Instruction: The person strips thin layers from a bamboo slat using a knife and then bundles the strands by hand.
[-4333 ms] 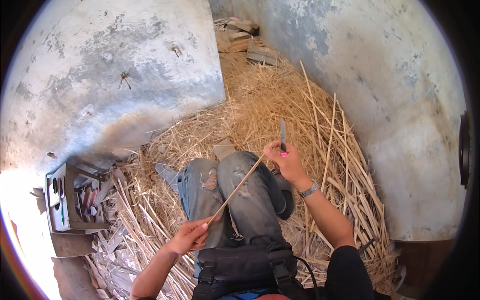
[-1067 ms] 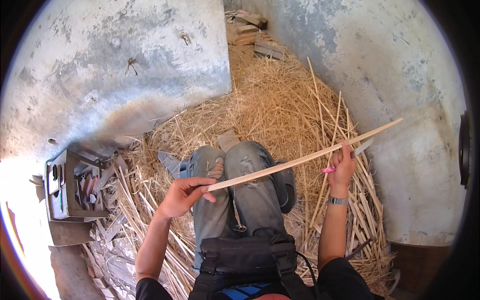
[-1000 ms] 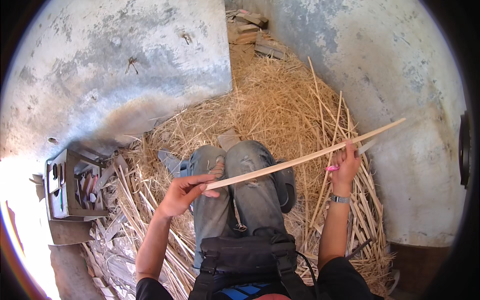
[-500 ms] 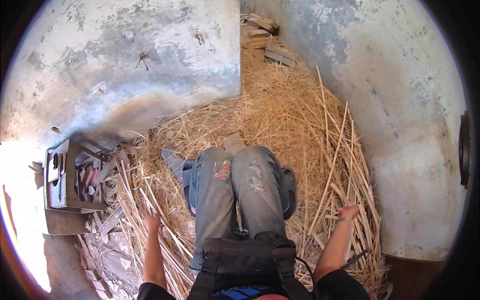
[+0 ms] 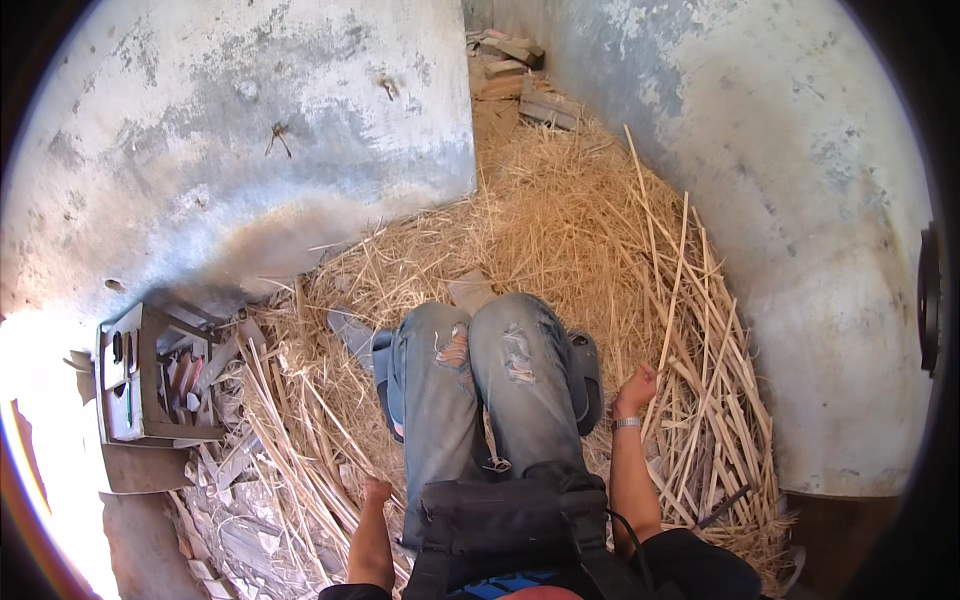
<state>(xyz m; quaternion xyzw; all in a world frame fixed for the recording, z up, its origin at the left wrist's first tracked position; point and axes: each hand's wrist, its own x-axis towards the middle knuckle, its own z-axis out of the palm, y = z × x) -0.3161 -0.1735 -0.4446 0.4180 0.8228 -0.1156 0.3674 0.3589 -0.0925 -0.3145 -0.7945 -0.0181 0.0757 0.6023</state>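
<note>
Head view shows the left hand (image 5: pixel 377 490) low beside the loose bundle of long, thin, pale tan wooden strips (image 5: pixel 318 450) on the person's left; its fingers are too foreshortened to read, so I cannot tell whether they are spread, pressed together or pinching a strip. The right hand (image 5: pixel 635 392), above a silver metal wristwatch (image 5: pixel 627 423), is at the inner edge of the denser heap of pale, flat, straw-coloured strips (image 5: pixel 718 410) along the right wall. Its fingers look curled in, but whether they pinch anything, or touch the heap, I cannot tell. Between the two piles are the knees in faded, ripped blue-grey jeans (image 5: pixel 440 380), with fine, curly golden shavings (image 5: pixel 550 220) spread beyond them. Judging by their slimness, the strips should be light, springy along their length and fairly stiff across it, dry rather than slippery, and liable to splinter at the edges. A pinch on the flat faces near one end, or around the middle for balance, would suit them best. No label or writing is legible; the blue marking (image 5: pixel 515 583) on the black shirt is partly covered.
</note>
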